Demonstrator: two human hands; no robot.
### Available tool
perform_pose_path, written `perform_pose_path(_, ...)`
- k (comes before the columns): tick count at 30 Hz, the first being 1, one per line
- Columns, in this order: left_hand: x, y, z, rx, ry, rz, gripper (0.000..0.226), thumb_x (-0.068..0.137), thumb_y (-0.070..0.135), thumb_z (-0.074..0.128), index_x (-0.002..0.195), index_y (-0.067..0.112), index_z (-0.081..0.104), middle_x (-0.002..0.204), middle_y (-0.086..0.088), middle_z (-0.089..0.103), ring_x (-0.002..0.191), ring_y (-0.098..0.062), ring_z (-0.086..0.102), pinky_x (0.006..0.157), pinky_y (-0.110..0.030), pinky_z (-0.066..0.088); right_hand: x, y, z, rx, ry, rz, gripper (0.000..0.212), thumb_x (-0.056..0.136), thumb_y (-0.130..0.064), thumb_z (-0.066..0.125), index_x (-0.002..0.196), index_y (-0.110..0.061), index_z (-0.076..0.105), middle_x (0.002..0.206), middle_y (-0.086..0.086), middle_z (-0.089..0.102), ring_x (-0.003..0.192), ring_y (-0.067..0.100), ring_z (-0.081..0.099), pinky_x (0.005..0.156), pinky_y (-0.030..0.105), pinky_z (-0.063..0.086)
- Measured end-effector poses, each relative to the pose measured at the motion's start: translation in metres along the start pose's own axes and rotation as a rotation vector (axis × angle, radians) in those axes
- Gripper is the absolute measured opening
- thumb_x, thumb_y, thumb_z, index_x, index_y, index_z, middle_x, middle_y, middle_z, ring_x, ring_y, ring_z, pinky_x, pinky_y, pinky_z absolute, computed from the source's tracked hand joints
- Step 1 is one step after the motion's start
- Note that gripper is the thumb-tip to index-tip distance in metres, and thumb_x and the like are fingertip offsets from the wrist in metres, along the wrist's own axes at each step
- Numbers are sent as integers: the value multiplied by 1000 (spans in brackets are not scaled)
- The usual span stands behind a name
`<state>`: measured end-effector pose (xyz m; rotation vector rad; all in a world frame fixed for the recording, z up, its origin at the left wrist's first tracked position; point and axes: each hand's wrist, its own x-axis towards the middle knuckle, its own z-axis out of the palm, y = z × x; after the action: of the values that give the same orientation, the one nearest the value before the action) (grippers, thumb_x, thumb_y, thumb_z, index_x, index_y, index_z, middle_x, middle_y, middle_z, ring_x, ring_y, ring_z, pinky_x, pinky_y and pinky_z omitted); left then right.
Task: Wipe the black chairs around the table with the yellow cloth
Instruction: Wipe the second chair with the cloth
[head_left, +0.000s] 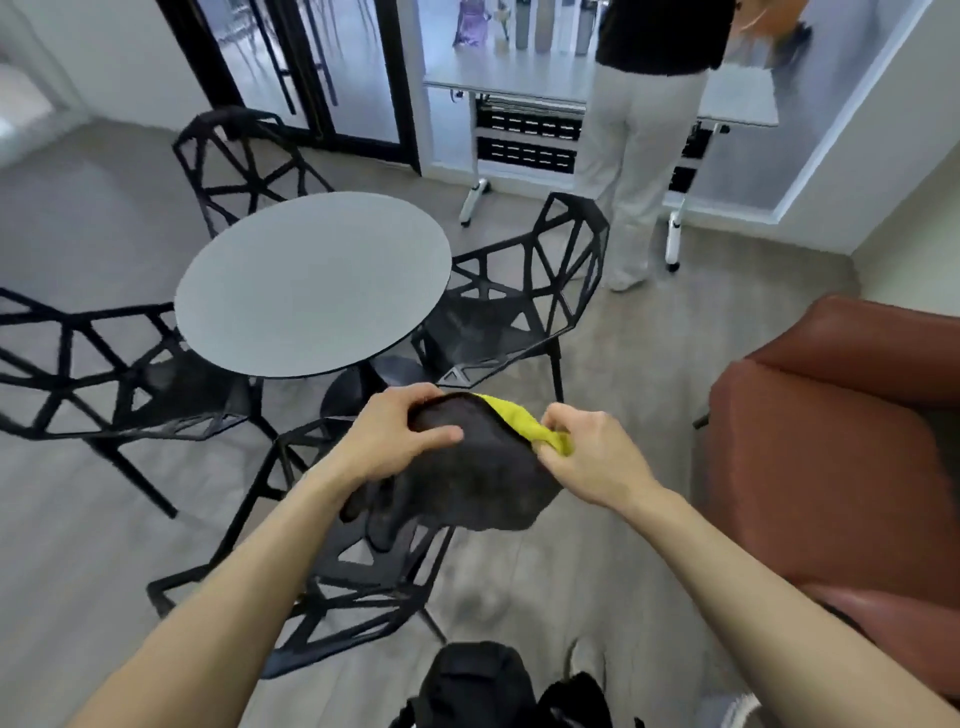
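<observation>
Several black lattice chairs ring the round grey table (311, 280): one at the back (244, 156), one at the right (524, 301), one at the left (88, 364) and the near one (343, 582) below my arms. My left hand (400, 436) grips the top of a dark, rounded fabric-like piece (483, 467) held over the near chair. My right hand (587, 457) pinches the yellow cloth (519, 421) against that piece's right edge. Only a strip of the cloth shows.
A brown armchair (841, 457) stands close on the right. A person (644, 130) stands by a white wheeled table (519, 88) at the back. A black bag (478, 686) lies on the grey wood floor near my feet.
</observation>
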<state>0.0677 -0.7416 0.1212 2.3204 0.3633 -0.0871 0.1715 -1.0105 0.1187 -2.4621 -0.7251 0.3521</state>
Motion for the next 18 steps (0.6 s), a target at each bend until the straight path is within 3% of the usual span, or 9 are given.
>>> perform_pose_path(2,-2,-6,-1,153,-116,-89,36,86,28,90,117,37,74,110,16,73,102,-5,68,94,-24,53,22,19,-14,62,-42,-70,13,92,-36,70,85,-26,66,76,-4,62,75,20,59,68,39,49)
perform_pose_path(4,-8,-21,1,380,-128,-225,17,88,30,87,102,27,77,102,5,71,96,-17,67,86,-33,53,44,34,-23,99,-144,-143,20,95,-40,72,80,-26,71,84,-6,58,78,14,58,73,33,49)
perform_pose_path(6,-18,-39,9,444,-75,-379,21,94,42,80,89,22,75,86,5,70,83,-18,66,77,-33,53,63,39,-21,82,-222,-210,30,98,-45,70,78,-23,74,92,-9,55,81,12,58,73,24,47)
perform_pose_path(10,-42,-65,34,187,140,-547,42,107,48,61,84,13,65,74,-1,65,76,-21,64,68,-39,44,88,19,-6,93,-389,-255,25,99,-42,67,83,-23,74,81,-4,67,73,14,58,70,34,51)
perform_pose_path(12,-45,-70,47,8,266,-589,44,109,49,55,87,11,61,78,-8,65,78,-27,64,73,-46,46,97,-2,4,151,-513,-190,8,97,-36,69,93,-30,73,77,-7,74,64,8,59,56,25,48)
perform_pose_path(14,-43,-67,54,-122,335,-600,43,110,49,55,88,12,59,75,-6,62,72,-23,59,72,-46,47,104,-24,27,223,-605,-78,4,94,-31,71,93,-27,72,78,-9,76,65,7,62,52,21,47)
perform_pose_path(18,-39,-47,54,-398,359,-553,29,108,52,59,97,26,67,82,3,60,76,-10,54,80,-45,53,105,-69,78,396,-770,20,19,89,-32,63,83,-14,67,76,-3,71,71,19,66,78,48,66)
